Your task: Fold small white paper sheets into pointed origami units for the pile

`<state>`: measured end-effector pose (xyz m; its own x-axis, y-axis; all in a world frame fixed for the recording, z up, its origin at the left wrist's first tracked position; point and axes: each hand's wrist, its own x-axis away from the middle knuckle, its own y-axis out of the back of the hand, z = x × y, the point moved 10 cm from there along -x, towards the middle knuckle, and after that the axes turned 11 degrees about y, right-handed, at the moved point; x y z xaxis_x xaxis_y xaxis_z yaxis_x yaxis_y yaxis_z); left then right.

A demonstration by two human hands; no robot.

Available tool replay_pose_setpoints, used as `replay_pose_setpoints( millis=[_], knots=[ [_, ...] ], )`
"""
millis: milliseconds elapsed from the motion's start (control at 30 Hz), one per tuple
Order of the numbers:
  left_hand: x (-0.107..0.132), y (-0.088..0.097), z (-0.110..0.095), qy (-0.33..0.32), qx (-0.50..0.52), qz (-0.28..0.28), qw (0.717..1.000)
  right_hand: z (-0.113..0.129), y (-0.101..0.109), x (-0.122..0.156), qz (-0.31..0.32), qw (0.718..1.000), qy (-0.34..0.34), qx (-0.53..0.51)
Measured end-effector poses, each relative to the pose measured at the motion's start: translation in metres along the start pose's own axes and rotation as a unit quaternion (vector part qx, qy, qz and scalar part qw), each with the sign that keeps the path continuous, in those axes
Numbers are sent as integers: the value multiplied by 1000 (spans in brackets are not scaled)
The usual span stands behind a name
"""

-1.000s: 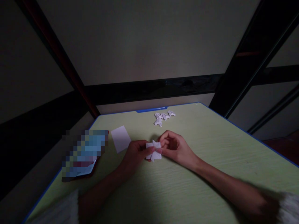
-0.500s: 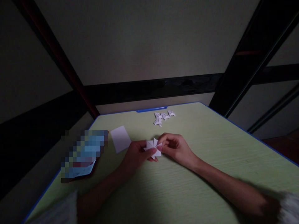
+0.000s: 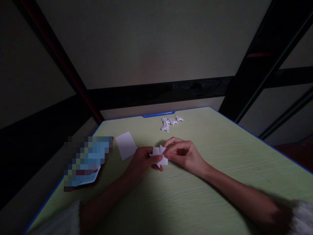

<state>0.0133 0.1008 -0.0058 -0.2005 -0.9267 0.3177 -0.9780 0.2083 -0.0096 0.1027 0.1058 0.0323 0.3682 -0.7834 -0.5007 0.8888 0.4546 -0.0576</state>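
A small piece of folded white paper [image 3: 163, 161], pinwheel-like with pointed flaps, is held between both hands above the table. My left hand [image 3: 144, 160] grips its left side, thumb on top and fingers underneath. From the right, my right hand [image 3: 182, 151] pinches a flap at the paper's right edge; its fingertips partly cover that side. Beyond the hands lie several small folded paper figures [image 3: 172, 121], grouped close together. A flat sheet of white paper [image 3: 126, 146] rests just left of my left hand.
The light green table [image 3: 220, 156] has a blue rim and a blue handle-like strip [image 3: 158, 114] at its far edge. At the left stands a blurred-out device or case [image 3: 91, 169] with a bluish surface. Wall panels [image 3: 156, 49] rise behind the table.
The folded paper has shifted and turned slightly. My right hand's fingers have moved a little along its right side, and the flap there is now more covered. The left hand keeps its grip.
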Motion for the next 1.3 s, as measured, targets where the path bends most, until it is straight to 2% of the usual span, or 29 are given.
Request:
replay_pose_setpoints(
  millis=[200, 433, 733, 867, 1100, 1300],
  knots=[
    [-5, -2, 7, 26, 33, 43, 998, -5, -1, 0, 3, 998, -24, -60],
    [-5, -6, 6, 24, 31, 85, 996, -10, -7, 0, 28, 994, -37, -97],
    [-1, -3, 1, -8, -26, 17, 999, -10, -6, 1, 11, 996, -55, -71],
    [1, -2, -3, -15, -36, 2, 999, -8, -2, 0, -15, 997, -52, -58],
    [0, -1, -2, -14, -36, 2, 999, -14, 3, 2, -40, 995, -80, -36],
    [0, -1, -3, -13, -29, -4, 999, -24, 6, 5, -55, 991, -107, -62]
  ],
)
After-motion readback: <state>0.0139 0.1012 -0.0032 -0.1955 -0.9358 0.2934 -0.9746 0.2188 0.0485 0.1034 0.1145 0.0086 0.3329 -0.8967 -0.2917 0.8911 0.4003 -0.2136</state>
